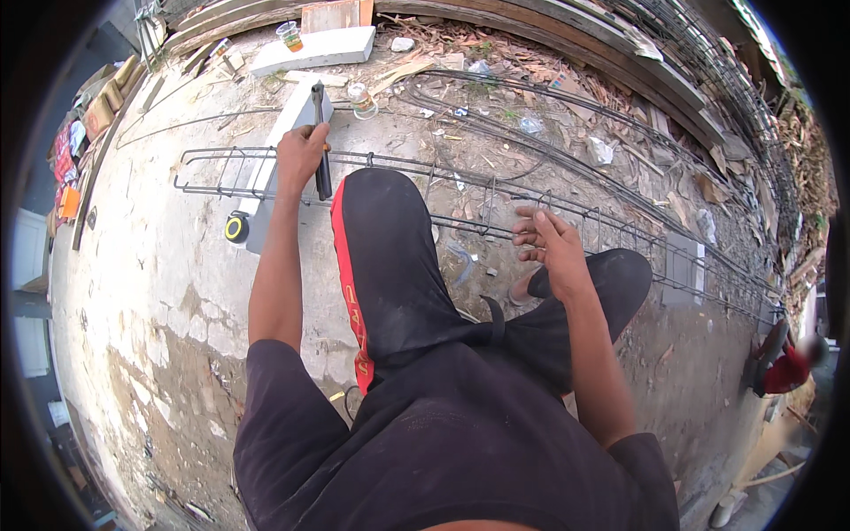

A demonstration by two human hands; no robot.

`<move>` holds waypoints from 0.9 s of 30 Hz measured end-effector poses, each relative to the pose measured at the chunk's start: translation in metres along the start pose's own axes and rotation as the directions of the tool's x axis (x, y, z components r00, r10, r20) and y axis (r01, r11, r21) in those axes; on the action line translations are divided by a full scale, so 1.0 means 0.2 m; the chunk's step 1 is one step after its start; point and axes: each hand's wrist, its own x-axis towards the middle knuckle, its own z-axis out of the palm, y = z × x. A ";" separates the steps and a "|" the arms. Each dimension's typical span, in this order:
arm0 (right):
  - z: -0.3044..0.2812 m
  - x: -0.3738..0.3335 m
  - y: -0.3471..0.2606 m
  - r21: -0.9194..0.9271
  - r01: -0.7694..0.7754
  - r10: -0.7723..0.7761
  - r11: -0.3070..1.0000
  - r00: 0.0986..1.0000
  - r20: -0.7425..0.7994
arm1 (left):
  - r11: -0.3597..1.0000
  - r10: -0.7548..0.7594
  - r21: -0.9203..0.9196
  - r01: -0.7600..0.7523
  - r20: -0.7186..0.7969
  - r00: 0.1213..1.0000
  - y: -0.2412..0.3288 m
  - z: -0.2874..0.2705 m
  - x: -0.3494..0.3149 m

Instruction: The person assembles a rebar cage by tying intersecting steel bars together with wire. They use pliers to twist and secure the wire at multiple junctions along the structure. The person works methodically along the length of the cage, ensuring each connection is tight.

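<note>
My left hand [300, 157] is wrapped round a long dark metal hand tool [323, 181], held upright over the left part of a steel rebar cage [416, 166]. The tool's exact kind cannot be made out. My right hand [551, 248] hovers at the cage's middle, its fingers loosely bent and apart, with nothing visible in them. Thin bars with square stirrups form the cage, which runs past my knees to the right. A pale long block [299, 111] passes under its left end. Beside that block's near end sits a yellow-and-black tape measure [236, 227].
A glass cup [362, 100] stands just beyond the pale block; another cup [289, 35] rests on a white slab [323, 51]. Loose rebar [611, 142], wood scraps and timber planks [611, 66] lie beyond the cage. A grey block [682, 265] supports its right part. A person in red [786, 367] is at far right.
</note>
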 end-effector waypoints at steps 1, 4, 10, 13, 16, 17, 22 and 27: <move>0.06 0.02 -0.07 -0.011 0.006 -0.006 1.000 1.000 0.003 | 0.979 -0.005 -0.203 0.006 0.005 1.000 0.13 -0.11 -0.02; 0.34 0.12 -0.30 -0.042 0.311 -0.302 0.950 0.942 0.149 | 0.792 0.379 -0.508 -0.338 -0.023 0.925 0.58 -0.37 -0.16; 0.61 0.18 -0.70 -0.157 0.627 -0.534 0.763 0.748 0.395 | 0.681 0.449 -0.697 -0.222 0.159 0.879 1.19 -0.38 -0.45; 0.46 0.21 -0.64 -0.190 0.444 -0.379 0.876 0.875 0.301 | 0.740 0.591 -0.408 -0.536 0.013 0.807 1.18 -0.19 -0.39; 0.22 0.28 -0.45 -0.262 0.292 -0.257 0.920 0.953 0.160 | 0.813 0.581 -0.083 -0.576 0.169 0.796 1.04 -0.04 -0.22; 0.13 0.32 -0.38 -0.280 0.262 -0.233 0.924 0.964 0.132 | 0.839 0.536 -0.060 -0.541 0.254 0.805 0.99 0.00 -0.15; -0.23 0.53 -0.25 -0.694 -0.073 0.047 0.716 0.997 -0.055 | 0.947 0.319 -0.075 -0.312 0.334 0.887 0.79 0.16 0.03; -0.30 0.78 -0.31 -0.856 0.448 -0.125 0.257 0.894 0.430 | 0.943 0.237 0.171 -0.285 0.257 0.937 0.78 0.18 0.08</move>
